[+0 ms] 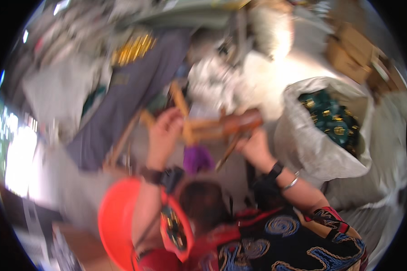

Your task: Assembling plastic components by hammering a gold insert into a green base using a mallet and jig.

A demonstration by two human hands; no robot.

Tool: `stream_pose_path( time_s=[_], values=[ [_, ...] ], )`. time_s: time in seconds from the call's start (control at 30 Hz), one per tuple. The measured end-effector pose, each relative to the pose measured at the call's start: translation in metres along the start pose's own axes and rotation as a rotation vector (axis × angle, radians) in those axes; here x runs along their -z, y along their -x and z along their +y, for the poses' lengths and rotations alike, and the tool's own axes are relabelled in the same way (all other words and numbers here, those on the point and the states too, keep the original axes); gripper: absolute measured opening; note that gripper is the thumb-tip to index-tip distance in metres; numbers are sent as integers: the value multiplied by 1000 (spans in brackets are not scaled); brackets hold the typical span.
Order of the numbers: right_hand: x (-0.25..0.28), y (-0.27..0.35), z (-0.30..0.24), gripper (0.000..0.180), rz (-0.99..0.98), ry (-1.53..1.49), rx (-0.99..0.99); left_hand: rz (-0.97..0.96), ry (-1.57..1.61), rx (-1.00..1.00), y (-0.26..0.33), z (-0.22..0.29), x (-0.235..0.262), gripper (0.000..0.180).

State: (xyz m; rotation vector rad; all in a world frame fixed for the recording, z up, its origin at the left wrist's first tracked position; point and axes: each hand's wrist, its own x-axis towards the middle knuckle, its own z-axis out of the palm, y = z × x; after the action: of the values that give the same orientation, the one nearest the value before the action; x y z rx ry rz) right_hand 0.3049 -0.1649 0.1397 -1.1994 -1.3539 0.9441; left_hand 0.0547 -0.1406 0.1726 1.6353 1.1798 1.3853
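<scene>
A small wooden frame (205, 128), pale yellow-brown bars with a reddish-brown end, is held up in front of me, smeared by motion. My left hand (165, 131) has its fingers curled against the pale bars at its left side. Below the reddish-brown end, my right hand (255, 147) is closed at the frame's right side. A thin brown stick-like part (226, 153) slants down from that hand; whether it belongs to the frame I cannot tell. Just under the frame shows a purple object (197, 159), too blurred to name.
An orange-red basin (115, 217) stands by my left forearm, with dark green and gold pieces (174, 228) beside it. At right, a white woven sack (298, 151) holds more such pieces. Grey cloth (144, 97) spreads at left, bearing gold pieces (133, 49). Cardboard boxes (350, 52) sit at far right.
</scene>
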Motion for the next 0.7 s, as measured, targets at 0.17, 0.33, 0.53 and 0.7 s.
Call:
stream_pose_path(
  time_s=[0.17,0.33,0.53,0.7],
  values=[
    [-10,-10,0,18,-114,-218,-61,414,-473,517,198,-147,159,26],
    [-35,0,7,23,-218,-187,-169,239,-635,938,355,-185,156,32],
    [-20,6,3,22,-264,-93,-172,296,-940,849,352,-199,94,63],
    [-30,14,-11,23,-238,132,-167,73,-804,770,375,-249,114,57]
  ],
)
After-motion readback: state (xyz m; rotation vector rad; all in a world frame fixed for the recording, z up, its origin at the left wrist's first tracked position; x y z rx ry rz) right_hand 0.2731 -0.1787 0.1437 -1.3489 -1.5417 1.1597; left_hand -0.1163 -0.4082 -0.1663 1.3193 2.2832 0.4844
